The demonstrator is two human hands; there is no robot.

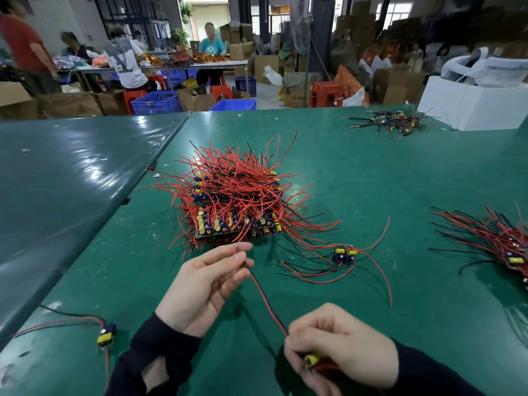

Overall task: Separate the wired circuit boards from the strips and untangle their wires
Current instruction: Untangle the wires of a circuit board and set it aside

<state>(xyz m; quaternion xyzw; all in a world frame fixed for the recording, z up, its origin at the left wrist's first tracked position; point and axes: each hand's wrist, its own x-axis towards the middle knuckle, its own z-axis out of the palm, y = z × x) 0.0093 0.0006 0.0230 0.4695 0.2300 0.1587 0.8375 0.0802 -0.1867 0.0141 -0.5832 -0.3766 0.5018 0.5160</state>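
My right hand (340,347) grips a small circuit board (312,360) with a yellow part, low in the view. A red and black wire pair (264,297) runs taut from it up to my left hand (205,284), which pinches the wire ends between thumb and fingers. Beyond my hands lies a big pile of board strips (231,201) under tangled red and black wires. A small separated cluster of boards (344,254) lies to the right of my left hand. A single board (106,335) with its wires rests at the lower left.
The green table (371,172) carries a bundle of wired boards (500,244) at the right edge and a smaller heap (391,121) at the far right by a white box (471,101). A seam (160,155) divides the table from the darker left one. Several people work at a far bench.
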